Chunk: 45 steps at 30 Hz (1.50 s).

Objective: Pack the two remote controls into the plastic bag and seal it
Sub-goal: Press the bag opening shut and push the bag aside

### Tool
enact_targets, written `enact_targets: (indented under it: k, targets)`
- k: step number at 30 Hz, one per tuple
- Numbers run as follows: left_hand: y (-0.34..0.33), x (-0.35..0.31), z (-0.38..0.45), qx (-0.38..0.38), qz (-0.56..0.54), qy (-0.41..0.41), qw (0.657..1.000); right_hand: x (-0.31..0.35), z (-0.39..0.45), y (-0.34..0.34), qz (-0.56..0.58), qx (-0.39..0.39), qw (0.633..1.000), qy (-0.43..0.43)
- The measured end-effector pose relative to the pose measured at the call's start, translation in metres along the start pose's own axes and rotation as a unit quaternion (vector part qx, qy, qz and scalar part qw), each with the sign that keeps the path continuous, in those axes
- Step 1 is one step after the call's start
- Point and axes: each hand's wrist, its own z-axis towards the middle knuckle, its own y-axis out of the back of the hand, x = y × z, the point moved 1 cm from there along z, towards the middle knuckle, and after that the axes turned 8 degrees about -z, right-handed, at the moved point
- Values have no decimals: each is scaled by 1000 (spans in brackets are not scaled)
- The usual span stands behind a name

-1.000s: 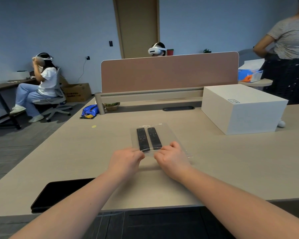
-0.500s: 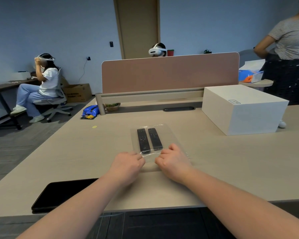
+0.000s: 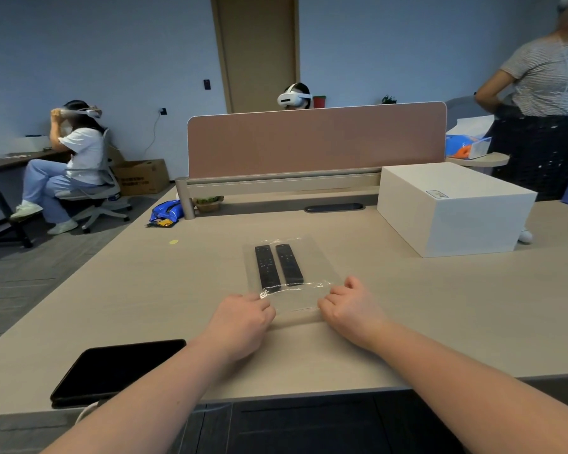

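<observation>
In the head view, a clear plastic bag point(image 3: 287, 273) is laid flat on the pale worktop point(image 3: 440, 306), and the two black remote controls point(image 3: 278, 265) are seen side by side inside it. The near edge of the bag is held at its two corners: the left hand point(image 3: 241, 317), its grip curled, is pressed on the left corner, and the right hand point(image 3: 350, 306), its grip curled likewise, on the right corner. A white box point(image 3: 453, 208) stands well apart to the right, a dark tablet point(image 3: 112, 368) near the front edge.
</observation>
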Motion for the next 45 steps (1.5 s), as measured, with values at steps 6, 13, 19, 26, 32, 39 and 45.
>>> enact_targets:
  k: [6,13,19,26,32,39,45]
  targets:
    - [1,0,-2,0,0,0,1000,-10,-11,-6,32,70,996,-37]
    - [-3,-3,-2,18,13,-5,1000,-23,-25,-12,112,81,989,-57]
    - [-8,-7,-3,15,19,-20,999,-30,-33,-2,201,146,964,-92]
    - [2,4,-5,4,-53,-32,998,-33,-35,-9,269,165,940,-132]
    - [20,13,6,-22,-137,70,988,-47,-23,2,363,120,865,-326]
    - [-1,35,25,43,-282,376,882,-53,13,-6,424,120,787,-432]
    - [-30,21,34,119,-335,342,870,-35,47,-24,382,160,800,-434]
